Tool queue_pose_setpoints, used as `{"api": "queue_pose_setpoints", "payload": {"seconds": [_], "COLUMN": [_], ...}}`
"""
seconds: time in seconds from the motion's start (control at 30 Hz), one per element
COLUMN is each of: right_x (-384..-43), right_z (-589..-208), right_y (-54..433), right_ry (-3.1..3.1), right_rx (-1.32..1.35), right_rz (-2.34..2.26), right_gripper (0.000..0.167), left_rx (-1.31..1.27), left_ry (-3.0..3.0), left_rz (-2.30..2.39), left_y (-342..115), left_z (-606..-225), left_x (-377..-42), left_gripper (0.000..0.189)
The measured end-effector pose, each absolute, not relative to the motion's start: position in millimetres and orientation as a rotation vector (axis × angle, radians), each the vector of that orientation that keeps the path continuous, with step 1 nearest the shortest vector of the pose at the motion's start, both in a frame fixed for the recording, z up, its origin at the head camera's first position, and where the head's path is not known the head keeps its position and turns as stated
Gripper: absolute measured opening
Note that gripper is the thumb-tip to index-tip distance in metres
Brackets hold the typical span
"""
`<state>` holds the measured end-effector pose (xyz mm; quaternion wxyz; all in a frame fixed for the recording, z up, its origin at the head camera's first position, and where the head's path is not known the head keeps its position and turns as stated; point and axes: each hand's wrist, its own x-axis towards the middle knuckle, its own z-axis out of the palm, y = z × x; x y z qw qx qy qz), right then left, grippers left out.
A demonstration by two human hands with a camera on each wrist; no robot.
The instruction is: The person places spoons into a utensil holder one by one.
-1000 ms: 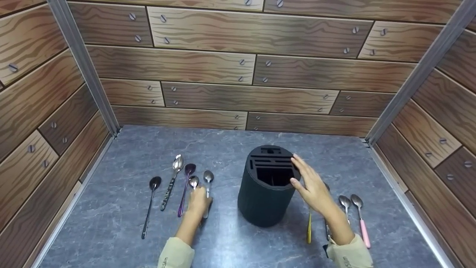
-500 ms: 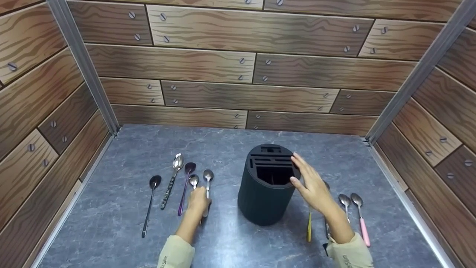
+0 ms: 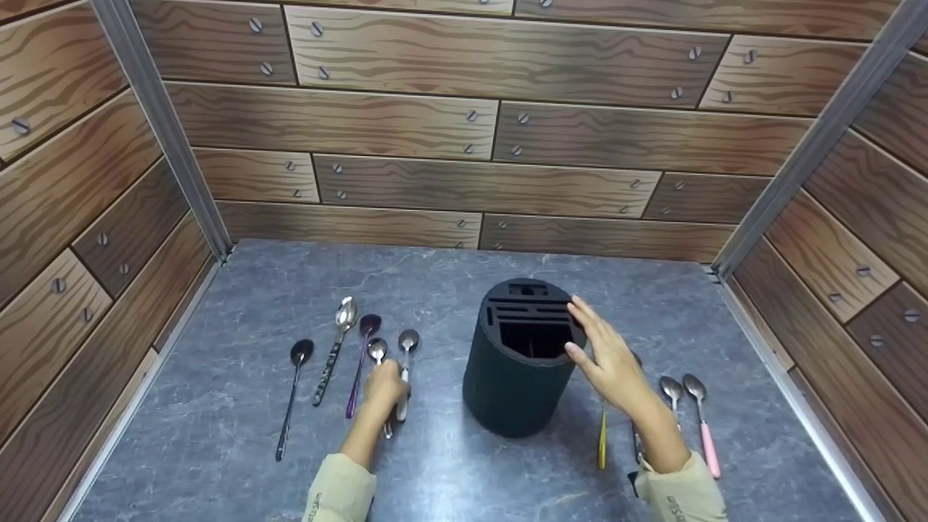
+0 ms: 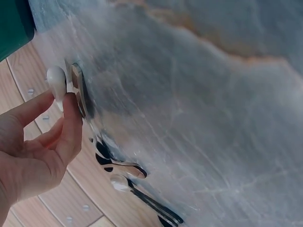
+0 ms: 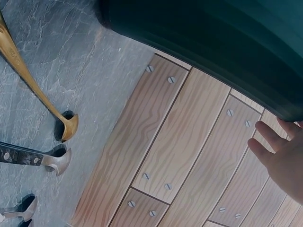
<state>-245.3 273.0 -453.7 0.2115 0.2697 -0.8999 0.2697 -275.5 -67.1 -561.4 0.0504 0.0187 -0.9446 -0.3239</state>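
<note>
My left hand (image 3: 385, 385) pinches the white handle of a spoon (image 3: 408, 339) between thumb and fingers; in the left wrist view the white handle (image 4: 57, 79) stands out at the fingertips. Under that hand lies another spoon (image 3: 377, 349), its middle hidden and its handle end showing below. Upright at centre is a dark green, round utensil holder (image 3: 516, 399) with slots and a larger opening on top. My right hand (image 3: 612, 373) rests with spread fingers against the right side of its rim; in the right wrist view the fingers touch the holder wall (image 5: 203, 42).
Left of the left hand lie a purple spoon (image 3: 355, 384), a spoon with a patterned handle (image 3: 328, 371) and a dark spoon (image 3: 291, 406). By the right forearm are a yellow-handled spoon (image 3: 602, 442), a pink-handled spoon (image 3: 707, 442) and others. Wood-patterned walls (image 3: 406, 130) enclose the table.
The white-handled spoon has shifted slightly right under my left fingers, and more of the neighbouring spoon's handle end shows. My right hand stays on the holder.
</note>
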Motion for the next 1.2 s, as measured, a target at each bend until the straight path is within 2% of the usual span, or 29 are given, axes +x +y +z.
{"api": "queue_pose_setpoints", "payload": {"seconds": [0.17, 0.47, 1.2], "right_x": [-245.7, -244.8, -243.7], "right_z": [-453.8, -454.7, -451.6], "right_y": [272.3, 271.5, 268.1], "right_ry": [-2.504, -2.5, -2.495], "right_rx": [0.746, 0.745, 0.749], "right_rz": [0.753, 0.763, 0.725], "right_gripper": [0.054, 0.054, 0.055], "left_rx": [0.122, 0.109, 0.038], "left_ry": [-2.929, -2.902, -2.783], "left_rz": [-1.002, -1.089, -1.286], "left_y": [-65.8, -63.1, -53.0], "left_z": [-548.2, -547.0, -531.8], "left_x": [-270.3, -270.0, -262.1], "left_gripper": [0.008, 0.022, 0.028]}}
